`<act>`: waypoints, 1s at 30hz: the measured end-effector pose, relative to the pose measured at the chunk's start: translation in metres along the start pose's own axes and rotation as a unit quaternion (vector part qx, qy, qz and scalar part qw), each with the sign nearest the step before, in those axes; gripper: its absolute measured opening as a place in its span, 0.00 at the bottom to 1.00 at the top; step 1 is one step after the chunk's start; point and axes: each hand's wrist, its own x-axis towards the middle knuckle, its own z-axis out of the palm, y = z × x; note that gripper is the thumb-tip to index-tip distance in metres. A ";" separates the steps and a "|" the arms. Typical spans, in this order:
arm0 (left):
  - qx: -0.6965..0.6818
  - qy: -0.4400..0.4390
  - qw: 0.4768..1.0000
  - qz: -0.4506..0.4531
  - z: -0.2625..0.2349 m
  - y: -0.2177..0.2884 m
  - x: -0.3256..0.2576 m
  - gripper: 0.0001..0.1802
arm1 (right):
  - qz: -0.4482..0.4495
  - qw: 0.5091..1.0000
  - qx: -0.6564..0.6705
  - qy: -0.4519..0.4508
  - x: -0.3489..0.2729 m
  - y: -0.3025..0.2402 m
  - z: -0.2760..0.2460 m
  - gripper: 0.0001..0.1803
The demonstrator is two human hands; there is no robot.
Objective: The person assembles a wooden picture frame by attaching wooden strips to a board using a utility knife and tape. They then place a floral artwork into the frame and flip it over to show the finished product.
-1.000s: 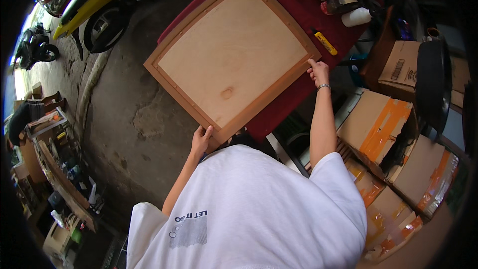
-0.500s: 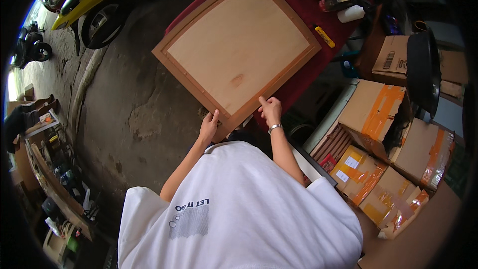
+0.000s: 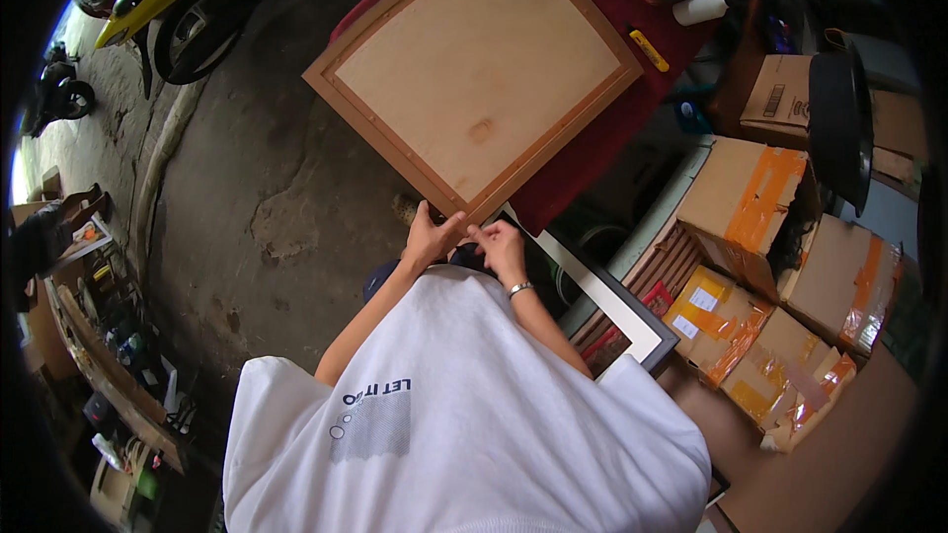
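Note:
A wooden picture frame (image 3: 395, 153) with a pale, stained backing panel (image 3: 484, 69) lies tilted over a red-covered table, one corner pointing toward me. My left hand (image 3: 432, 239) grips that near corner, thumb and fingers on either side of it. Right beside it, my right hand (image 3: 504, 252) has its fingertips pinched together at the corner's edge; whatever they may hold is too small to make out. Small dark dots, perhaps fasteners, run along the frame's inner border.
On the red cloth (image 3: 647, 94) lies a yellow utility knife (image 3: 649, 50), with a white bottle (image 3: 700, 9) beyond. Taped cardboard boxes (image 3: 736, 188) crowd the right side. A black-edged frame with a white border (image 3: 617, 311) leans near my right arm. A motorbike wheel (image 3: 202, 30) stands far left.
My right hand has slid from the frame's right edge down to the near corner, meeting my left hand. The left hand has shifted right along the corner, its fingers now more spread.

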 end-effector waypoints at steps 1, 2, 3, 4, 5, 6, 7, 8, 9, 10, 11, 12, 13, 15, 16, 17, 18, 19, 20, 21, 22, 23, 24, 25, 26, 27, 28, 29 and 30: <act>0.007 -0.001 1.000 -0.004 0.002 0.002 -0.001 0.35 | -0.012 1.000 0.000 0.014 0.008 -0.003 -0.011 0.25; 0.014 0.001 1.000 -0.007 0.004 0.002 -0.002 0.34 | -0.015 0.999 -0.032 0.008 0.020 -0.006 -0.020 0.24; 0.020 0.003 1.000 -0.011 0.007 0.002 -0.003 0.34 | -0.019 0.998 -0.064 0.001 0.033 -0.011 -0.028 0.24; 0.028 0.005 0.999 -0.016 0.009 0.002 -0.004 0.34 | 0.000 0.997 -0.069 -0.014 0.047 -0.012 -0.036 0.23; 0.035 0.011 0.999 -0.022 0.011 0.002 -0.005 0.33 | -0.006 0.998 -0.051 -0.038 0.059 -0.016 -0.045 0.22; 0.040 0.018 0.999 -0.029 0.012 0.002 -0.005 0.33 | 0.023 0.997 -0.029 -0.063 0.072 -0.020 -0.057 0.21; 0.050 0.024 0.998 -0.036 0.012 0.001 -0.004 0.33 | 0.054 0.995 -0.002 -0.089 0.083 -0.027 -0.069 0.20; 0.042 0.019 0.998 -0.046 0.009 0.003 -0.005 0.32 | 0.056 0.995 -0.006 -0.081 0.093 -0.036 -0.080 0.20; 0.033 0.011 0.998 -0.051 0.006 0.007 -0.004 0.30 | 0.057 0.996 -0.009 -0.069 0.104 -0.044 -0.095 0.19; 0.023 0.004 0.998 -0.060 0.004 0.010 -0.004 0.28 | 0.055 0.996 -0.003 -0.066 0.117 -0.049 -0.112 0.19; 0.016 0.000 0.998 -0.057 0.004 0.006 -0.002 0.27 | 0.052 0.997 0.002 -0.063 0.133 -0.054 -0.129 0.19; 0.008 -0.003 0.998 -0.055 0.003 -0.002 -0.001 0.26 | 0.046 0.997 0.004 -0.059 0.150 -0.059 -0.148 0.19; 0.000 -0.007 0.999 -0.052 0.002 -0.007 0.000 0.25 | 0.040 0.998 0.008 -0.054 0.167 -0.063 -0.167 0.19; 0.012 -0.017 0.998 -0.055 0.000 -0.004 0.000 0.24 | 0.038 0.998 -0.009 -0.043 0.200 -0.073 -0.207 0.19; 0.007 -0.020 0.998 -0.051 0.000 -0.004 0.000 0.24 | 0.036 0.999 -0.012 -0.027 0.216 -0.079 -0.226 0.19; 0.003 -0.023 0.999 -0.047 -0.001 -0.003 0.000 0.24 | 0.034 0.999 -0.015 -0.011 0.230 -0.084 -0.245 0.19; 0.009 -0.024 0.998 -0.054 0.000 -0.001 0.000 0.24 | 0.032 0.999 -0.009 -0.003 0.244 -0.088 -0.263 0.19; 0.015 -0.026 0.998 -0.060 0.001 0.001 0.001 0.24 | 0.030 1.000 -0.003 0.005 0.257 -0.091 -0.280 0.18; 0.019 -0.027 0.997 -0.066 0.002 0.000 -0.001 0.24 | 0.029 0.999 -0.010 0.009 0.271 -0.098 -0.295 0.18; 0.024 -0.019 0.997 -0.068 0.001 0.000 -0.003 0.25 | 0.029 0.999 -0.016 0.014 0.284 -0.101 -0.306 0.18; 0.028 -0.011 0.997 -0.068 0.001 -0.004 -0.004 0.26 | 0.040 0.997 0.005 0.061 0.288 -0.113 -0.311 0.18; 0.029 0.000 0.997 -0.067 0.004 -0.006 -0.005 0.27 | 0.023 0.990 0.014 0.136 0.296 -0.125 -0.315 0.19; 0.024 0.008 0.997 -0.072 0.009 -0.008 -0.008 0.28 | -0.007 0.975 -0.027 0.219 0.302 -0.136 -0.324 0.19; 0.021 0.014 0.997 -0.074 0.012 -0.008 -0.008 0.30 | -0.036 0.951 -0.065 0.302 0.307 -0.146 -0.335 0.19; 0.018 0.019 0.996 -0.079 0.013 -0.003 -0.009 0.31 | -0.154 0.909 -0.154 0.354 0.320 -0.143 -0.346 0.17; 0.042 0.025 0.997 -0.058 0.015 0.001 -0.005 0.32 | -0.269 0.844 -0.239 0.398 0.335 -0.143 -0.357 0.15; 0.066 0.037 0.996 -0.044 0.020 0.014 -0.007 0.32 | -0.320 0.823 -0.308 0.354 0.344 -0.151 -0.358 0.17; 0.088 0.053 0.994 -0.031 0.023 0.019 -0.009 0.33 | -0.324 0.810 -0.372 0.317 0.346 -0.160 -0.354 0.19; 0.042 0.055 0.995 -0.075 0.024 0.018 -0.012 0.31 | -0.328 0.791 -0.435 0.278 0.347 -0.169 -0.349 0.21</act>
